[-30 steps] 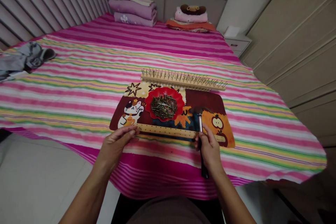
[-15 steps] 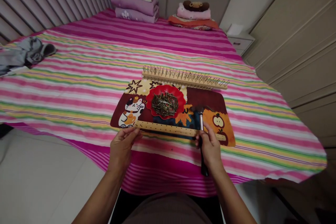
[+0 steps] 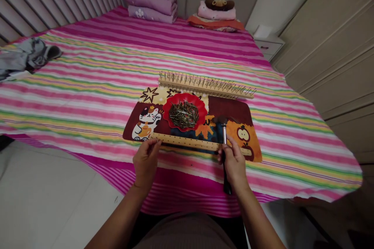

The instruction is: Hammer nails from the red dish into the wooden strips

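Observation:
My right hand (image 3: 235, 163) is wrapped round the black handle of a hammer (image 3: 224, 134), whose head points away from me. Its fingers are at the near edge of a pale wooden strip (image 3: 187, 144) dotted with small dark marks in rows. Thumb and fingertips of my left hand (image 3: 146, 161) are pinched together by the strip's left part; what they hold, if anything, is too small to make out. Just beyond the strip, a red scalloped bowl (image 3: 202, 106) is heaped with nails (image 3: 183, 115). The strip and bowl rest on a patterned mat (image 3: 230, 107).
Behind the mat lies another wooden strip (image 3: 204, 85) bristling with nails. A striped cloth (image 3: 87, 85) covers the bed. Grey clothing (image 3: 32, 54) lies at far left. Folded purple bedding (image 3: 150, 4) and a pile of folded textiles (image 3: 216, 17) sit at the back.
My left hand has shifted a little to the right along the strip, fingers still pinched. My right hand and the hammer have hardly moved.

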### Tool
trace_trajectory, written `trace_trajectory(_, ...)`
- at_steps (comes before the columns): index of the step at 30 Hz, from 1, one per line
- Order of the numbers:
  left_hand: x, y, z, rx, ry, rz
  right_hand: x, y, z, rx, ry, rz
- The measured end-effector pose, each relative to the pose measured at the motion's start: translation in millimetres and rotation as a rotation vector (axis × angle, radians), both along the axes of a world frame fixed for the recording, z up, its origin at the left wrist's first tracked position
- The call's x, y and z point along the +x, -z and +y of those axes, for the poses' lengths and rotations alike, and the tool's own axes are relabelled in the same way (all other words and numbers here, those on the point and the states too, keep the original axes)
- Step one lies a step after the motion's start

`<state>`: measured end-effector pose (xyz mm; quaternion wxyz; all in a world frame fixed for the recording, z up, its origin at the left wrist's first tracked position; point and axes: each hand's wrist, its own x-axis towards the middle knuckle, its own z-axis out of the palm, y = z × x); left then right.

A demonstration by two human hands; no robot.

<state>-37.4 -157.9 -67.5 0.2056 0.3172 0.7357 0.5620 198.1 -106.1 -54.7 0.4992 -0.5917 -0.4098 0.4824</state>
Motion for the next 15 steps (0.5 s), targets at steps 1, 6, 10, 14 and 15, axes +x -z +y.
trace_trajectory(1, 0, 0.5, 0, -0.009, -0.002, 0.046, 0, 0.2, 0, -0.001, 0.001, 0.001)
trace_trajectory(6, 1, -0.1, 2, -0.015, 0.013, 0.17, 0, 0.8, -1, 0.005, 0.0, -0.011)
trace_trajectory(10, 1, 1.3, 4, -0.039, 0.002, 0.186, 0, 0.8, -1, 0.017, -0.012, -0.023)
trace_trajectory(14, 2, 9.9, 6, -0.013, 0.008, 0.228, 0, 0.7, 0, 0.013, -0.006, -0.026)
trace_trajectory(15, 3, 12.7, 7, 0.0, 0.013, 0.256, 0, 0.8, 0, 0.015, -0.006, -0.027)
